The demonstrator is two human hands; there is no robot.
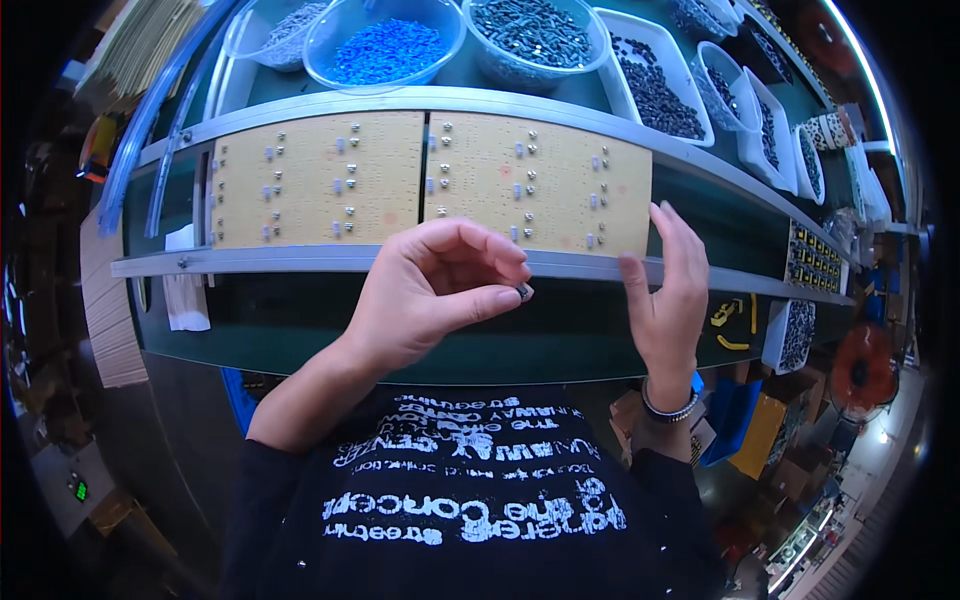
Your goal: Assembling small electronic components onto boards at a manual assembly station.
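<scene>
Thumb and fingertips of my left hand (415,295) pinch a small dark electronic component (524,291) with a shiny end, just in front of the near metal rail (330,261). My right hand (668,290) is open, thumb and fingers apart and nothing visible between them. It is by the right end of the right circuit board (575,170); whether it touches the board or the rail I cannot tell. A left circuit board (310,160) lies beside it, both tan with rows of small silver and pale parts. My left hand covers part of the right board's near edge.
Beyond the far rail (460,98) stand a bowl of blue parts (385,50), a bowl of dark parts (530,35) and a white tray of black parts (655,85). Farther right are more bins, a board with yellow-and-black parts (815,258) and a white box (792,335).
</scene>
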